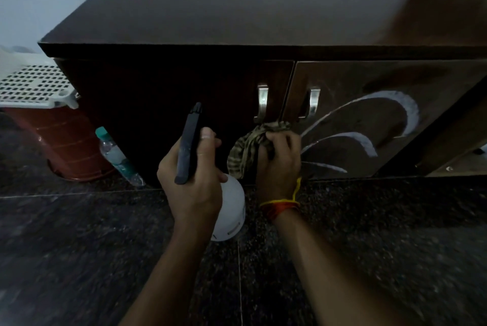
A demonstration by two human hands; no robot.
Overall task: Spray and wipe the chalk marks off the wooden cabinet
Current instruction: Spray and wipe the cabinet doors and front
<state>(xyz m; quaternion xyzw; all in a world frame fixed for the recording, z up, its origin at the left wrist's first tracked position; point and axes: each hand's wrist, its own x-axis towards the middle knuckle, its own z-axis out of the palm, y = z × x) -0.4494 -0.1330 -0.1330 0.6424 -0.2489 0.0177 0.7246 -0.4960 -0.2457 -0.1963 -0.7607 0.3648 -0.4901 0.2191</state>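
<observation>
Nearest: 2 forearms over dark speckled floor (395,246). L hand (192,180) is wrapped round the spray bottle (229,207), white body hanging below the fist, black trigger head pointing up toward the L door w/ thumb near the top. R hand (279,156), red-yellow thread (282,205) at wrist, has fingers bunched tight on a striped olive cloth (250,146); cloth sits at the low inner edge of the R door, just under the 2 metal handles (313,102).

Farther: wooden cabinet (237,14), dark top. Chalk marks (369,120), 3 white arcs, remain on the R door, right of the cloth; marks closest to the cloth look thinner. Judged early-mid in task.

Risks: nozzle aims at L door, not at chalk, so a squeeze now prob wets the wrong panel. Dry rubbing may smear chalk into a haze. Cloth could snag on a handle.

Far L: plastic water bottle (116,154) leaning at cabinet foot, red bin (68,146) w/ white perforated lid.
</observation>
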